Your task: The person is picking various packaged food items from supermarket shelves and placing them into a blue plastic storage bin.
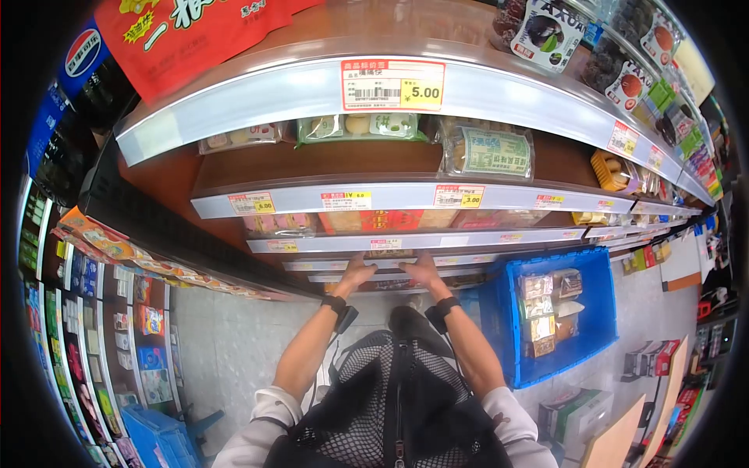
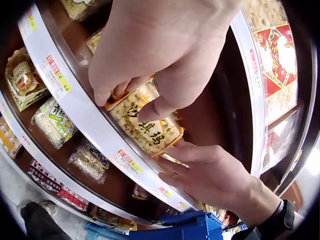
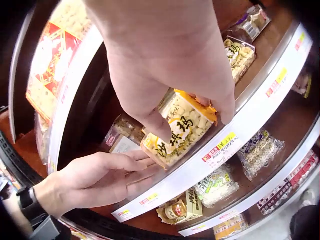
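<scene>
A clear pack of sachima (image 2: pixel 145 119) with orange ends sits at the front edge of a low brown shelf, between my two hands. My left hand (image 2: pixel 165 55) grips one end, its thumb on the printed face and its fingers curled at the corner. At the opposite end, my right hand (image 3: pixel 165 70) holds on likewise, thumb over the face and fingertips at the orange edge. From the head view, both the left hand (image 1: pixel 357 274) and right hand (image 1: pixel 422 271) reach in under the upper shelves, and the pack shows only as a sliver.
A blue crate (image 1: pixel 507 320) with several packs inside stands on the floor to the right. Another sachima pack (image 3: pixel 240 57) lies farther along the same shelf. Price-tag rails (image 1: pixel 406 195) overhang the hands. A dark side panel (image 1: pixel 203 242) borders the shelves on the left.
</scene>
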`<state>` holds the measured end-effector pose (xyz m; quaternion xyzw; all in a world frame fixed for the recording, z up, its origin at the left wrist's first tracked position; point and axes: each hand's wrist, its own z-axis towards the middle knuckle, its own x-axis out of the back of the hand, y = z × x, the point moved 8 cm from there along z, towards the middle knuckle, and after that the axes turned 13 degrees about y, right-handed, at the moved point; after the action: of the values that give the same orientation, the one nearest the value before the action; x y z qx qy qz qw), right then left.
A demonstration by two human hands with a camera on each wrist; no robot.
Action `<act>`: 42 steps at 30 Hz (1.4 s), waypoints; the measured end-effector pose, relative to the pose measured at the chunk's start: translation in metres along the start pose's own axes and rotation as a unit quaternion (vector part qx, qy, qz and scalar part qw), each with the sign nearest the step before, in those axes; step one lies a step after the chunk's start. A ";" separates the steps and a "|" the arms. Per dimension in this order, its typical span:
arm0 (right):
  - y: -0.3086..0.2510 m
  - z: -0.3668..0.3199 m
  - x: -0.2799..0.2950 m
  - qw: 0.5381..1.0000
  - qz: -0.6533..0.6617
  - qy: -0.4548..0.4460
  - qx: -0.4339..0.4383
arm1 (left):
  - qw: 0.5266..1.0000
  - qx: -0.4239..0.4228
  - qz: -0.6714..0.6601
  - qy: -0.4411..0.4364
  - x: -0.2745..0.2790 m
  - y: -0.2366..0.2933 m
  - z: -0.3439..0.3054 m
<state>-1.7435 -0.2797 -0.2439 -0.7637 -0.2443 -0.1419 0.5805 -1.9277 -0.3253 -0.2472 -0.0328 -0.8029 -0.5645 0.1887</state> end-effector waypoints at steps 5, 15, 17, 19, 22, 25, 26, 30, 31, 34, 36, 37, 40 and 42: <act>-0.030 -0.029 0.020 0.999 0.000 0.011 0.038 | 1.000 -0.005 -0.026 0.008 0.003 0.024 -0.028; -0.009 -0.158 0.089 0.994 0.078 0.068 0.024 | 0.987 -0.078 -0.037 -0.135 -0.027 0.037 -0.125; 0.013 -0.184 0.100 0.992 0.079 0.095 -0.007 | 0.981 -0.083 -0.036 -0.169 -0.044 0.044 -0.145; 0.036 -0.209 0.110 0.990 0.070 0.119 -0.030 | 0.975 -0.097 -0.021 -0.197 -0.063 0.038 -0.161; 0.056 -0.245 0.133 0.983 0.093 0.152 -0.052 | 0.964 -0.089 -0.005 -0.250 -0.090 0.038 -0.190; 0.079 -0.274 0.153 0.978 0.088 0.175 -0.069 | 0.954 -0.093 0.002 -0.284 -0.113 0.035 -0.213; 0.087 -0.283 0.159 0.977 0.085 0.180 -0.074 | 0.951 -0.099 0.010 -0.292 -0.121 0.035 -0.220; 0.112 -0.309 0.183 0.972 0.087 0.208 -0.066 | 0.941 -0.132 0.024 -0.310 -0.147 0.050 -0.247; 0.115 -0.316 0.191 0.971 0.092 0.213 -0.061 | 0.940 -0.138 0.028 -0.310 -0.153 0.057 -0.255; 0.130 -0.342 0.220 0.967 0.102 0.227 -0.050 | 0.936 -0.142 0.036 -0.319 -0.181 0.072 -0.287; 0.142 -0.364 0.240 0.966 0.113 0.229 -0.035 | 0.940 -0.159 0.057 -0.297 -0.201 0.075 -0.314; 0.147 -0.377 0.254 0.963 0.112 0.243 -0.026 | 0.939 -0.160 0.058 -0.297 -0.214 0.078 -0.333; 0.177 -0.419 0.303 0.961 0.072 0.266 -0.010 | 0.940 -0.138 0.036 -0.311 -0.261 0.090 -0.381; 0.198 -0.455 0.337 0.956 0.079 0.284 0.010 | 0.940 -0.116 0.027 -0.321 -0.298 0.084 -0.419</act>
<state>-1.3232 -0.6850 -0.1071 -0.7028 -0.0101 -0.3041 0.6431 -1.5177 -0.6318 -0.1510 -0.2553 -0.7485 -0.6082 -0.0687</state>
